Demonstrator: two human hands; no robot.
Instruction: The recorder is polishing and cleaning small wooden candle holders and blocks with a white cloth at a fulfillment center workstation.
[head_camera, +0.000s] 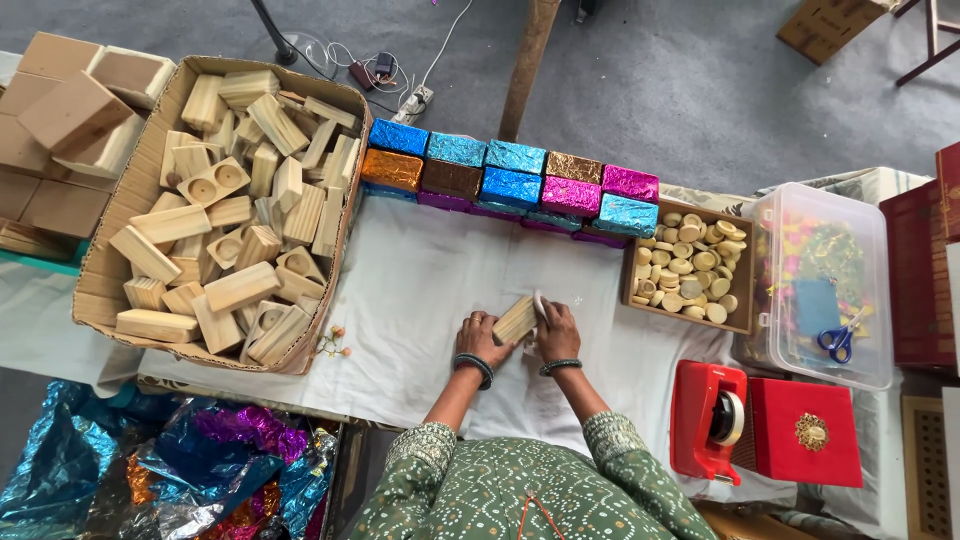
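garment: a green top with a dense pattern of small white dots and leaf-like shapes, filling the lower middle of the head view
sleeves: short to mid length, ending above the elbows, each edged with a band of finer, paler print
neckline detail: a thin orange-red cord or thread lies on the fabric near the bottom edge
left hand (483, 338): bare, no rings that can be made out
left wrist: a stack of dark green bangles
right hand (557, 331): bare, fingers uncovered
right wrist: a narrower set of dark green bangles
forearms: uncovered from sleeve hem to bangles
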